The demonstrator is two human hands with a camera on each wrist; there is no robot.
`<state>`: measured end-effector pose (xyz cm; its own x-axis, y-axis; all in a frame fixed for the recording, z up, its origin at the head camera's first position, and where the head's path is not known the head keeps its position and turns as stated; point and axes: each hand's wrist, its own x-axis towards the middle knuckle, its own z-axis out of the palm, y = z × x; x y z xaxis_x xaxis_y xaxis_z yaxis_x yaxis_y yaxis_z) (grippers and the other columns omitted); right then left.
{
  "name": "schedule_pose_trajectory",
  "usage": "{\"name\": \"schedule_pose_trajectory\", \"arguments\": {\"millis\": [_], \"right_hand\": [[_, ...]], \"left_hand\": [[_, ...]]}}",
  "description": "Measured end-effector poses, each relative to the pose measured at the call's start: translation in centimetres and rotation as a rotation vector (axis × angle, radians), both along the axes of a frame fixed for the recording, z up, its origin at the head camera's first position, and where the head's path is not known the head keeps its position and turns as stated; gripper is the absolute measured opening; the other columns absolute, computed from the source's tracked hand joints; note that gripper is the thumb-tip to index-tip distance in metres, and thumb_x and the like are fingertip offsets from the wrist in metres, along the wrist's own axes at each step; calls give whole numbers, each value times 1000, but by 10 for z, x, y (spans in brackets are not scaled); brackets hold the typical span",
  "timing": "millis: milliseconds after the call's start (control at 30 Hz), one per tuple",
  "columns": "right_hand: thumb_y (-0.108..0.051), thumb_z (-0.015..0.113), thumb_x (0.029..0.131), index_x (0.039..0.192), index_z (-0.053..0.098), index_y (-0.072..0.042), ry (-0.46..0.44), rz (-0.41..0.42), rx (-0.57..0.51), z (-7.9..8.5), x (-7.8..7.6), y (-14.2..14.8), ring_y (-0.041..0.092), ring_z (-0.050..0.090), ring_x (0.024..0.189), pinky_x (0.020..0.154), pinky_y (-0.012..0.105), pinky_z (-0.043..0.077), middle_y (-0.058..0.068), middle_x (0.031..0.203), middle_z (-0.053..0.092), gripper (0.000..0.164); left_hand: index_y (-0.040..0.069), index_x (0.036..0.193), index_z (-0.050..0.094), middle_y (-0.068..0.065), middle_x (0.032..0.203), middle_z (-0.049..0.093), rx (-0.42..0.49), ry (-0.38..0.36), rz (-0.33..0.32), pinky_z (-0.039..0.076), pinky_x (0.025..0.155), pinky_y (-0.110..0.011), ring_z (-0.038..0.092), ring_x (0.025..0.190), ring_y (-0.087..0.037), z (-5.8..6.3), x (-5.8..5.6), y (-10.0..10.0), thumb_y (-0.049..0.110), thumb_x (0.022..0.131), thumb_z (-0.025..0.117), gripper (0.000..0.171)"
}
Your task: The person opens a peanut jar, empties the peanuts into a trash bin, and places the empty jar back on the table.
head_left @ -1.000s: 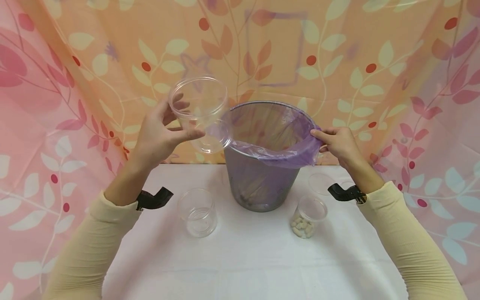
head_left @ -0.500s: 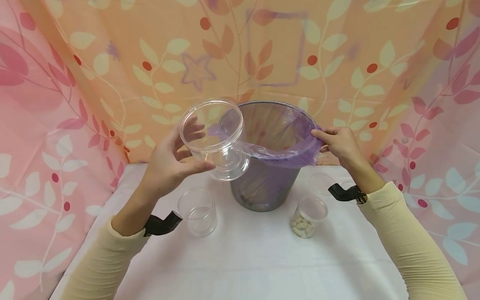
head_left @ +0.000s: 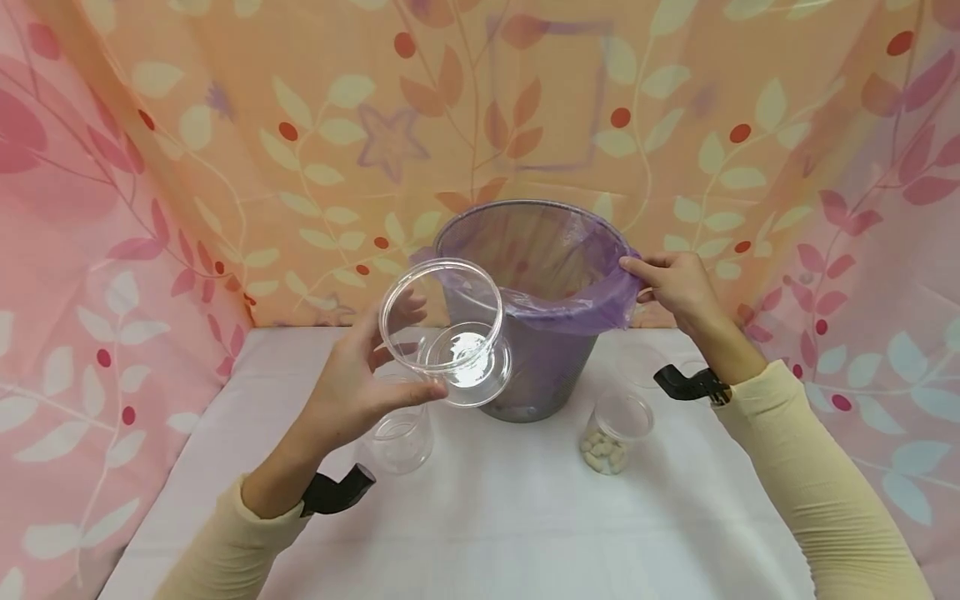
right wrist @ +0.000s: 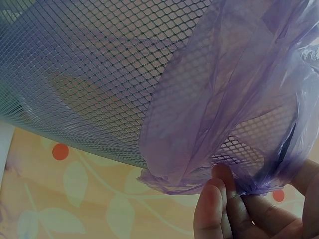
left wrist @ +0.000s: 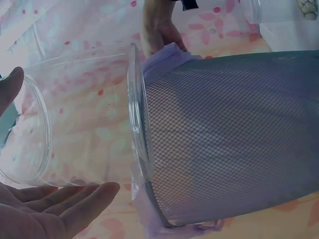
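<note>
My left hand (head_left: 360, 387) grips a see-through plastic jar (head_left: 472, 371) by its side, thumb in front and fingers behind. The jar hangs in the air ahead of the wire-mesh bin (head_left: 536, 367); nothing shows inside it. In the left wrist view the jar (left wrist: 89, 119) appears beside the bin's mesh (left wrist: 224, 129), my fingers (left wrist: 84, 209) along its wall. A purple bin liner (head_left: 577, 312) is folded over the bin's rim. At the rim's right side my right hand (head_left: 678, 287) pinches the liner's edge. The right wrist view shows fingertips (right wrist: 207, 204) against the liner (right wrist: 184, 134).
Partly behind my left hand, another see-through jar (head_left: 405, 442) stands on the white-covered table (head_left: 495, 517). A smaller container (head_left: 606, 450) with pale pieces in it stands to the right. A thin clear lid (head_left: 641, 367) lies behind it. Floral cloth (head_left: 300, 208) surrounds the table.
My left hand has lowered the jar and moved it to the right, from beside the bin's rim to in front of the bin. The right hand has stayed on the liner.
</note>
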<state>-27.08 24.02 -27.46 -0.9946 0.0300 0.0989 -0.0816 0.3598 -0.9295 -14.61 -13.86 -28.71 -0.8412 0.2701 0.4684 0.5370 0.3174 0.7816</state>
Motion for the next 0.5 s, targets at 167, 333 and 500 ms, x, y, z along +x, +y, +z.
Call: {"name": "schedule_pose_trajectory", "arguments": {"millis": [167,333,500], "right_hand": [[-28,69,91,96,69,-4,-5,4,-26,0,1,0,1,62,61,58,17,56,-15,65,64,24],[-25,70,91,74,68,-24,2,14,-65,1,1,0,2,62,60,57,18,56,-14,65,65,17],[-24,69,91,69,68,-28,12,20,-83,1,2,-1,1,62,59,56,18,56,-14,65,65,22]], "left_hand": [[13,147,38,-9,140,52,40,5,-31,53,98,-37,52,131,-24,-14,3,2,4,64,89,98],[11,144,41,-7,138,53,83,14,-38,54,95,-38,53,129,-27,-29,7,8,4,62,90,96],[13,144,41,-6,140,53,61,-13,-38,54,96,-43,52,129,-28,-45,9,17,10,62,92,96]]}}
